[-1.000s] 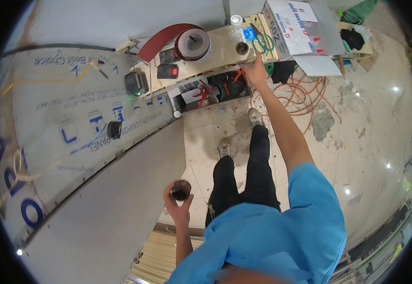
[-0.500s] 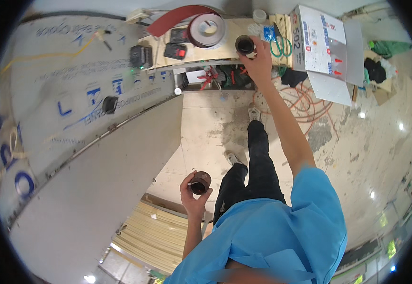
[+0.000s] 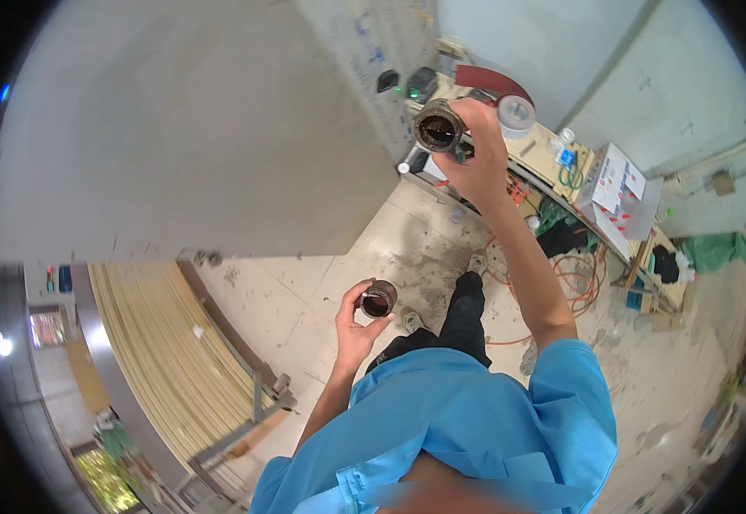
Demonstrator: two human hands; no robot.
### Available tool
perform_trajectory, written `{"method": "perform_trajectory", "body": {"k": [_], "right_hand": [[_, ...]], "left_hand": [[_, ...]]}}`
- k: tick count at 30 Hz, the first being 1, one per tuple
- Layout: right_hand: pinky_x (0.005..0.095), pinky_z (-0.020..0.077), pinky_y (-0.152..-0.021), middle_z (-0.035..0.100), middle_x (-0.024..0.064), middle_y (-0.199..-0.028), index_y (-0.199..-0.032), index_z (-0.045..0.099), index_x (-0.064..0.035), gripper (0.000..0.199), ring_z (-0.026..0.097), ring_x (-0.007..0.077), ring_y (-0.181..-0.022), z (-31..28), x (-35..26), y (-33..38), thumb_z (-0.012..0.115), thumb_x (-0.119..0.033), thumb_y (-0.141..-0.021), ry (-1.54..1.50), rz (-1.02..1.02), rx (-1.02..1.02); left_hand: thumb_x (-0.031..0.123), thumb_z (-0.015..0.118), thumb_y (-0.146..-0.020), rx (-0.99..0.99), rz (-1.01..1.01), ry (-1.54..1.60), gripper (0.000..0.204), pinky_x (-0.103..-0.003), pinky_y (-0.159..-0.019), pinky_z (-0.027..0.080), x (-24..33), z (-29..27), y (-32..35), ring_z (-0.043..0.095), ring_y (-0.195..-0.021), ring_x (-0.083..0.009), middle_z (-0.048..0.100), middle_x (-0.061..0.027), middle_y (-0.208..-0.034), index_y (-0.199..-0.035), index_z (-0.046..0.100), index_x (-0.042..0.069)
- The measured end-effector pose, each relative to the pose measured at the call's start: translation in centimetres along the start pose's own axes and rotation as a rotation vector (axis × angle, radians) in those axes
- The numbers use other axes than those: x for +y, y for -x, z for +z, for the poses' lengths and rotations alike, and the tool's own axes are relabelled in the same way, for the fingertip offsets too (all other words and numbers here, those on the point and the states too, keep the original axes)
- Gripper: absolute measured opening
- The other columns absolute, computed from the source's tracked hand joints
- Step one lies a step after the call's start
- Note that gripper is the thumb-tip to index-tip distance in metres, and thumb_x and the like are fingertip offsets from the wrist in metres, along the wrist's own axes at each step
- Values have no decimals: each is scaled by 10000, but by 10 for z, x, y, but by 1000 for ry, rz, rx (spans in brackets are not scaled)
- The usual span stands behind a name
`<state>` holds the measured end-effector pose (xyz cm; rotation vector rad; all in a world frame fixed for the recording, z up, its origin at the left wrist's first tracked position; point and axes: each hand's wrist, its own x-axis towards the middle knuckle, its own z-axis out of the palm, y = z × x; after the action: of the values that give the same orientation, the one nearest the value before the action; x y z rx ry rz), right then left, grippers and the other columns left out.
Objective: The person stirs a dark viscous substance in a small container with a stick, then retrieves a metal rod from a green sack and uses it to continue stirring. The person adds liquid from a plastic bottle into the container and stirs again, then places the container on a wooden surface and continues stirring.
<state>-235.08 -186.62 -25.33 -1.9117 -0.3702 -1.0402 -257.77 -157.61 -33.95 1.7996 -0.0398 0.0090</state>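
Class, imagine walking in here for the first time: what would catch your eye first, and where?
Probably the dark brown, open-mouthed jar held up in the right hand, in front of the workbench. A similar jar sits in the left hand, lower and near the picture's middle. The broad grey panel at upper left and the orange hose coiled on the floor to the right also stand out.

dark jar (image 3: pixel 438 129) in each hand (image 3: pixel 479 161), contents unclear
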Motion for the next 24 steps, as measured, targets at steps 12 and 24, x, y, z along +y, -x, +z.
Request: {"method": "perform_trajectory", "body": {"k": [12, 24], "right_hand": [[321, 565, -875, 709, 118, -1170, -1276, 679, -21, 575, 697, 223, -1015, 66, -151, 45, 900, 16, -747, -297, -3, -373], [304, 562, -777, 735, 65, -1102, -1308, 704, -50, 607, 684, 148, -857, 66, -158, 156, 945, -191, -770, -459, 502, -789]], "left_hand": [[-58, 903, -774, 180, -21, 21, 738, -363, -1085, 532, -18, -68, 105, 667, -1236, -199, 686, -95, -1339, -1432, 587, 58], [-27, 913, -748, 304, -95, 68, 718, -349, -1037, 527, -16, -80, 136, 695, -1160, -184, 713, -95, -1346, -1403, 630, 55]]}}
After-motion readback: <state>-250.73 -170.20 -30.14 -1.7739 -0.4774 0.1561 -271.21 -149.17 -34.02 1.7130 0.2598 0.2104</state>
